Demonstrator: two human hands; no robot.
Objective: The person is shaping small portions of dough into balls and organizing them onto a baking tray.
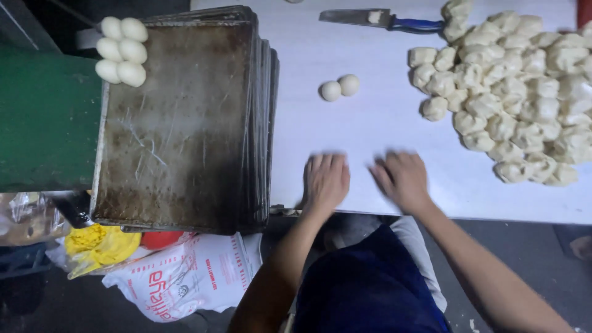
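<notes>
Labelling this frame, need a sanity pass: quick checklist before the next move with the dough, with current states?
1. Left hand palm down on the white table: ok; whether dough is under it: cannot tell.
2. Right hand palm down, motion-blurred; whether it covers dough: cannot tell.
3. Two rolled balls sit apart from both hands: ok.
4. Pile of cut dough pieces lies to the right of the right hand: ok.
5. Top tray holds six balls in one corner, the rest bare: ok.
6. Knife lies at the table's far edge, away from the hands: ok.
</notes>
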